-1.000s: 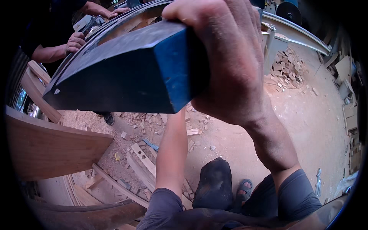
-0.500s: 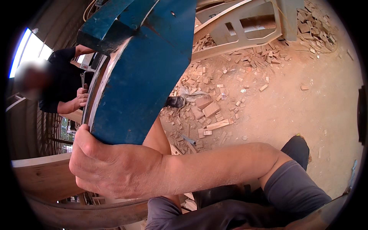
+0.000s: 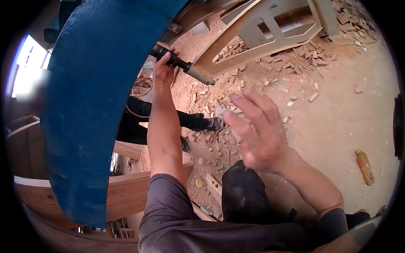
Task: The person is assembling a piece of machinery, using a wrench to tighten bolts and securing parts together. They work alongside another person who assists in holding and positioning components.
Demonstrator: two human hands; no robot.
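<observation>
A large blue metal panel (image 3: 88, 105) with a curved edge fills the left side. My left hand (image 3: 163, 69) reaches up beside it, fingers wrapped round a black cylindrical shaft (image 3: 175, 60) that ends in a grey metal sleeve (image 3: 200, 76). The panel hides the shaft's far end, so I cannot tell what it joins. To the right, my right hand (image 3: 261, 133) hangs in the air with its fingers apart, slightly blurred, holding nothing.
Behind the panel stands a co-worker, whose dark-trousered leg and shoe (image 3: 213, 124) show. A beige machine frame (image 3: 270, 31) stands beyond. Wood offcuts (image 3: 303, 59) litter the floor; an orange-brown bottle (image 3: 365, 166) lies at right. Wooden beams (image 3: 130, 196) cross lower left.
My right hand has let go of the blue panel's edge and moved right, opening. My left hand now shows, gripping the black shaft. The panel appears farther left and hides the co-worker's wrench.
</observation>
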